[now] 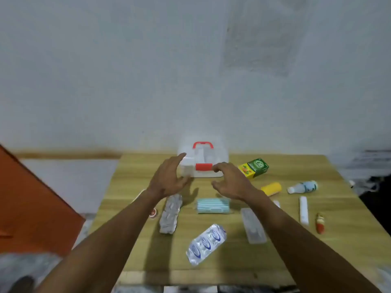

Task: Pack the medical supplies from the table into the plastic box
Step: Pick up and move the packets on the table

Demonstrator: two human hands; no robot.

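The plastic box [220,157] sits on the far side of the wooden desk [232,261], close to the grey wall. Its clear lid is down, with a red handle [202,144] on top and a red latch [203,166] on its near face.

Both bare arms reach toward the box. The left grip [169,176] is spread wide, fingers nearly straight, in front of the box's near left corner and holding nothing. The right grip [231,182] is loosely curved and empty, its forefinger at the right end of the latch. I cannot tell whether either one touches the box.

All the supplies lie outside the box:
- Just right of the box is a green and yellow carton [254,168].
- Further right and nearer the person are a yellow roll [271,188] and a white bottle [303,186] on its side.
- Nearer still on that side are a white stick [303,210] and a small red and white item [320,223].
- Straight in front of the box is a stack of pale blue face masks [212,205].
- In front of the box and slightly left is a silver blister strip [171,214].
- Well in front of the box is a blue-printed foil pack [206,244], with a clear long packet [252,226] to its right.
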